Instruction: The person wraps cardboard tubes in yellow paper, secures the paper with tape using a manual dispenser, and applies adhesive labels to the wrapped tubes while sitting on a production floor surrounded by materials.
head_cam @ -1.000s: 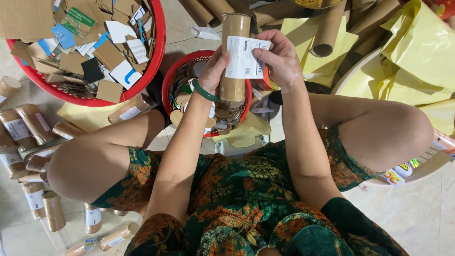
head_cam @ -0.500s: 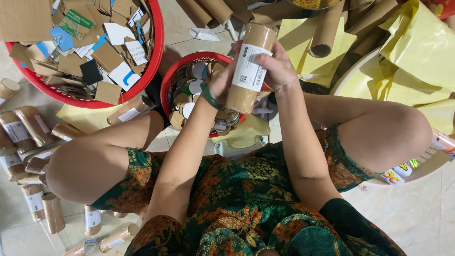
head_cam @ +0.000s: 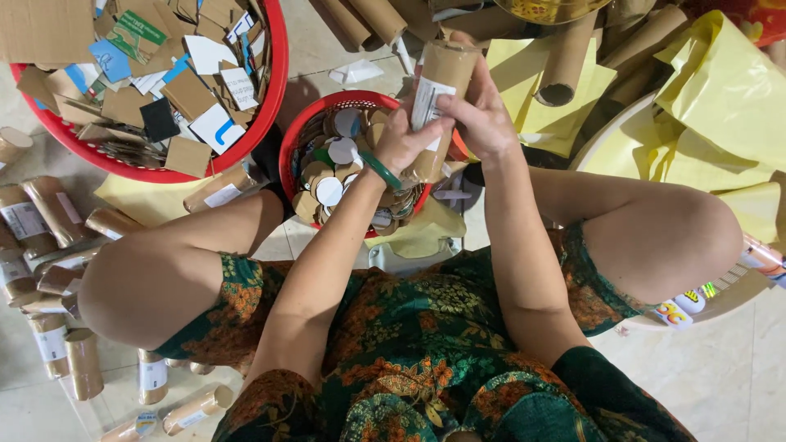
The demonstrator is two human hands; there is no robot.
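Observation:
A brown cardboard tube [head_cam: 446, 78] with a white label stands tilted in both my hands above a small red basket [head_cam: 319, 106]. My left hand [head_cam: 405, 139], with a green bangle at the wrist, grips the tube's lower part. My right hand [head_cam: 479, 115] wraps the tube's middle from the right, its fingers on the label. The small basket holds several round cardboard discs [head_cam: 332, 176], some white-faced.
A big red basin [head_cam: 270, 90] of cardboard scraps and paper pieces sits at the upper left. Several labelled tubes [head_cam: 49, 209] lie on the floor at the left. More bare tubes [head_cam: 573, 57] and yellow paper sheets [head_cam: 720, 90] lie at the upper right.
The tube has tipped further to the right and turned in my hands, so less of its white label shows. Both hands have shifted slightly right with it.

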